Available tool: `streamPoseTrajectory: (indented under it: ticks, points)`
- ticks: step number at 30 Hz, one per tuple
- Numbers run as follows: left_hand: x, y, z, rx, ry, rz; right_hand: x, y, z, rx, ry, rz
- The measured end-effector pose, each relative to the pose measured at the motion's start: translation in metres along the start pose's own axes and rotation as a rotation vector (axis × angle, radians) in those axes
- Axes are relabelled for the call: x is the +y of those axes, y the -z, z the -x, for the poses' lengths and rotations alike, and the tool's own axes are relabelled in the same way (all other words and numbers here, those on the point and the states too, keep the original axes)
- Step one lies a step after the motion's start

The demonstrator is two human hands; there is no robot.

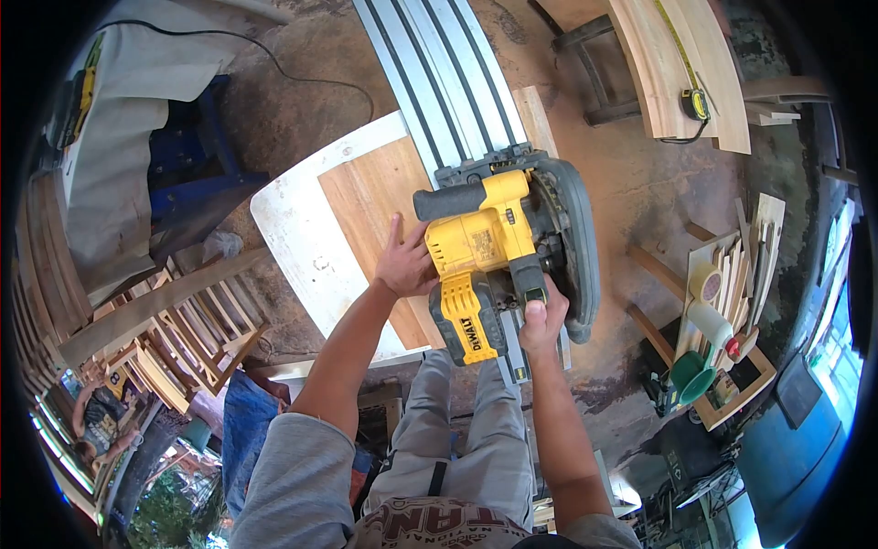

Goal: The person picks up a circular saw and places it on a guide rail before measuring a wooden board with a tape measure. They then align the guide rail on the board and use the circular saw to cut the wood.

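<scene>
A yellow and black cordless track saw [480, 238] sits on a long silver guide rail [448, 73]. My right hand [547, 316] is closed around the saw's rear handle, its thumb visible on top. Under the rail lies a flat wooden board [366, 197] on a white tabletop [297, 242]. Beside the saw's battery side, my left hand [407, 261] rests on the board with fingers stretched out. Some of its fingers are hidden by the saw body. The blade is covered by the black guard.
Upper right, a tape measure [695, 104] lies on wooden panels [658, 64]. At right, a glue bottle [712, 325], a tape roll [704, 284] and a green funnel [692, 377] lie by wood strips. Another person [102, 416] is at far left. A black cable [293, 64] crosses the upper left.
</scene>
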State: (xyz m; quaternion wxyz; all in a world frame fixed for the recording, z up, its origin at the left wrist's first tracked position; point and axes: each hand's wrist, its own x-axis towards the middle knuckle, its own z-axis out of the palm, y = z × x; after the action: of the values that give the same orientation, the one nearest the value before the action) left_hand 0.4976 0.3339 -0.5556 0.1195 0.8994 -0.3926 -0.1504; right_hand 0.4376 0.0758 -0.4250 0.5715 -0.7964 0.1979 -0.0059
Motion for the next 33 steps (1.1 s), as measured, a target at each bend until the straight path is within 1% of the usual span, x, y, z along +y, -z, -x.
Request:
streamPoseTrajectory:
  ticks: [22,25,28,33]
  points:
    - [0.001,-0.002,0.001,-0.017,-0.004,-0.044,-0.005,-0.006,-0.011,0.012,0.017,-0.007]
    - [0.001,-0.002,0.001,-0.080,0.006,-0.019,-0.007,-0.008,-0.014,0.022,0.029,-0.022]
    - [0.002,0.001,0.001,-0.052,0.005,-0.028,-0.006,-0.009,-0.016,0.020,0.039,-0.023]
    - [0.003,0.007,0.000,-0.115,0.004,-0.070,-0.008,-0.010,-0.019,0.022,0.050,-0.007]
